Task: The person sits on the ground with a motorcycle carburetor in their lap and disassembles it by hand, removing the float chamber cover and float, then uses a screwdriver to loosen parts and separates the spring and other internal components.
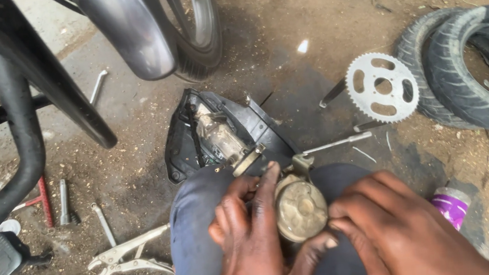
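A round, grimy metal part (301,210) is held between both hands over the knees at the bottom centre: the left hand (254,243) is wrapped around it from nine o'clock, index finger laid over its top and thumb hooked under its lower edge, while the right hand (394,230) is pressed against its three o'clock side with the fingertips touching the rim. A motorcycle (129,29) is seen at eleven o'clock of the part, its frame tubes running down the left edge and a wheel (199,29) standing behind the mudguard. Two stacked tyres (468,70) are laid at two o'clock, with a toothed sprocket (381,87) resting flat just beside them. A black plastic cover (256,130) with a dusty unit inside is set on the ground at twelve o'clock, just beyond the knees. Locking pliers (128,259) are lying at nine o'clock, near a socket wrench (63,202). A purple spray can (451,205) is partly hidden behind the right hand at three o'clock.
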